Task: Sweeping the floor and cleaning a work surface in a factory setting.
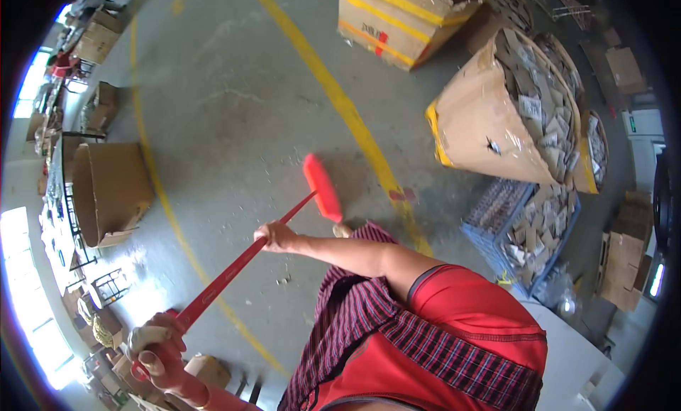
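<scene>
Head view | left hand (pixel 157 351) fist grips broom (pixel 245 258) handle end | right hand (pixel 275 236) clasps mid-handle, arm outstretched

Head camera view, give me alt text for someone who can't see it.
A person grips a red broom with both hands, left hand at the handle's end, right hand midway, its head on a grey concrete floor crossed by yellow lines. Cardboard boxes and a blue crate of card scraps stand around.

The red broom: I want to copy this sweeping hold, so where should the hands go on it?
Grip the long straight handle of the broom, not the brush head. As shown, the left hand wraps the top end and the right hand closes around mid-handle from above, since the handle slants down to the floor.
</scene>
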Demonstrator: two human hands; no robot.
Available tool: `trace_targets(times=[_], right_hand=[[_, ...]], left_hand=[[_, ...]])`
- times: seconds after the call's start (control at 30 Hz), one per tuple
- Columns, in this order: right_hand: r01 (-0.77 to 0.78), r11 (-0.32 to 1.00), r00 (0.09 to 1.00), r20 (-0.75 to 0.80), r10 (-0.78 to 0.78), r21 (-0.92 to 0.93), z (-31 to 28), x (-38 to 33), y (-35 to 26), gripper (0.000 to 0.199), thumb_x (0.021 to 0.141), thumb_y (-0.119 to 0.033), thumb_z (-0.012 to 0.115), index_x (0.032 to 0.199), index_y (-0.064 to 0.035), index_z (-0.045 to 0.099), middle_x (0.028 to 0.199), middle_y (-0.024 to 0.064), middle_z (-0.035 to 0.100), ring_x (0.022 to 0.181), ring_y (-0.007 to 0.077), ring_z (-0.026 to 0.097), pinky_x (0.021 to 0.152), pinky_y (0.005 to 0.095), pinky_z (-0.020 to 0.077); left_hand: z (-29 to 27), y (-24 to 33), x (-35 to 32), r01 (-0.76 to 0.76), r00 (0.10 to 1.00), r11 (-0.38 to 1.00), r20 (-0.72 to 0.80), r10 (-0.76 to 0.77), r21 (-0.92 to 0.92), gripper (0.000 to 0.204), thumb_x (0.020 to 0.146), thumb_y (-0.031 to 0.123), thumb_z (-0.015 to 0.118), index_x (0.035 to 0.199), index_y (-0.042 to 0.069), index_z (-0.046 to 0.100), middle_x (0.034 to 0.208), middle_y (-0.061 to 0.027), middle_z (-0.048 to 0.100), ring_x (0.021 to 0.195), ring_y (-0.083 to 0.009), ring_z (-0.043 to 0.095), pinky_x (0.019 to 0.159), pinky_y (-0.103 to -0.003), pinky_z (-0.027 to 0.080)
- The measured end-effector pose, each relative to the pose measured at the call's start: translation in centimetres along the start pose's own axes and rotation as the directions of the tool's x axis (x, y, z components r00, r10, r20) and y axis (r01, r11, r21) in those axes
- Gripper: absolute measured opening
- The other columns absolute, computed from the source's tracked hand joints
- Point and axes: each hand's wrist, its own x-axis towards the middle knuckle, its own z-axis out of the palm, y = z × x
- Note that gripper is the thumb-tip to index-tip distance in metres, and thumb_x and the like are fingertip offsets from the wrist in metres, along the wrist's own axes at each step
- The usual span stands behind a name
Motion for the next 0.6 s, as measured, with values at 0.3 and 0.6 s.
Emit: trace_targets(times=[0.3, 0.6], right_hand=[[0.331, 0.943, 0.925, 0.206, -0.318, -0.033, -8.1, 8.9, -9.3, 0.012, 0.069, -0.020, 0.058, 0.062, -0.0111, 0.055, 0.062, 0.0068, 0.059, 0.063, 0.0276, 0.060, 0.058, 0.0394, 0.0444], [0.389, 0.787, 0.882, -0.054, -0.469, -0.479, -30.4, 26.8, 9.4, 0.014, 0.068, -0.021, 0.070, 0.068, -0.0137, 0.058, 0.071, -0.0010, 0.059, 0.076, 0.0192, 0.059, 0.068, 0.0360, 0.0431]], left_hand=[[-6.4, 3.8, -2.4, -0.192, 0.934, 0.981, -0.314, 0.171, -0.036, 0.044, 0.080, 0.047, 0.054, 0.070, 0.004, 0.049, 0.049, 0.0015, 0.037, 0.049, -0.0137, 0.039, 0.052, -0.029, 0.034], [9.2, -11.5, 16.7, -0.020, 0.958, 1.000, -0.286, 0.016, -0.009, 0.043, 0.082, 0.039, 0.060, 0.086, -0.004, 0.057, 0.062, -0.0122, 0.057, 0.052, -0.0192, 0.054, 0.063, -0.038, 0.048]])
